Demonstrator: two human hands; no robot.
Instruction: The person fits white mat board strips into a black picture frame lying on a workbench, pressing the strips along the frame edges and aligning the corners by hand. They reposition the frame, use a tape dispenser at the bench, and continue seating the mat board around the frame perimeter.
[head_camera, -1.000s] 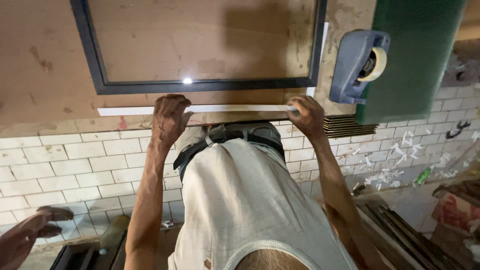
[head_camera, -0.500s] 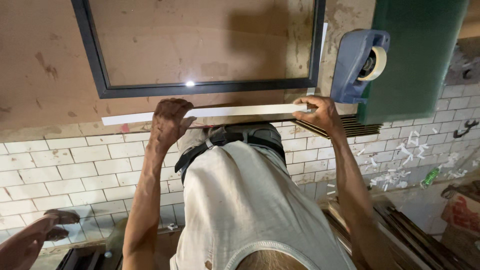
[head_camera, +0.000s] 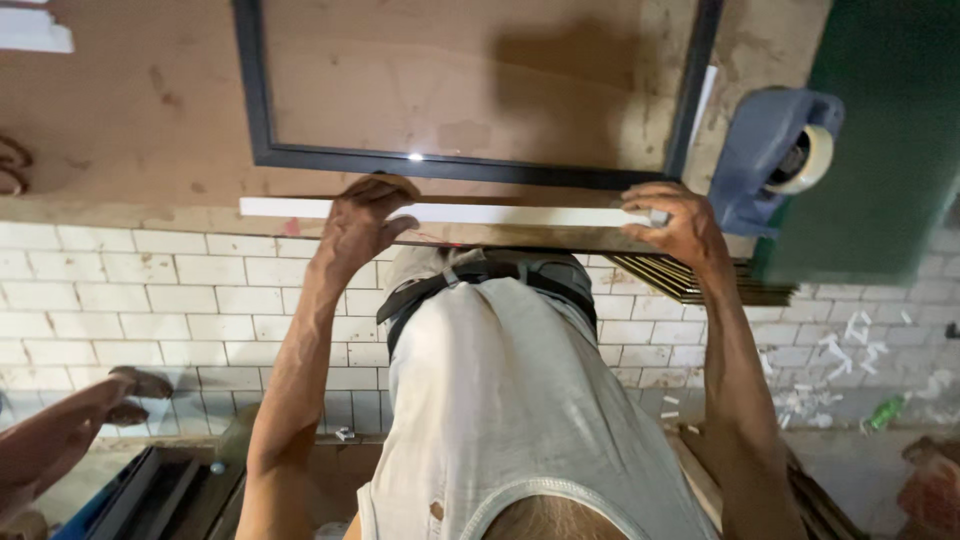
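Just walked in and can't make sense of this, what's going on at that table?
A person leans over a wooden table, both hands on a long white strip lying along its near edge. The left hand presses on it, the right hand grips its end. A dark frame and a blue tape dispenser lie beyond.

strip: smooth white plastic | frame: glossy dark metal | worktop: matt wood
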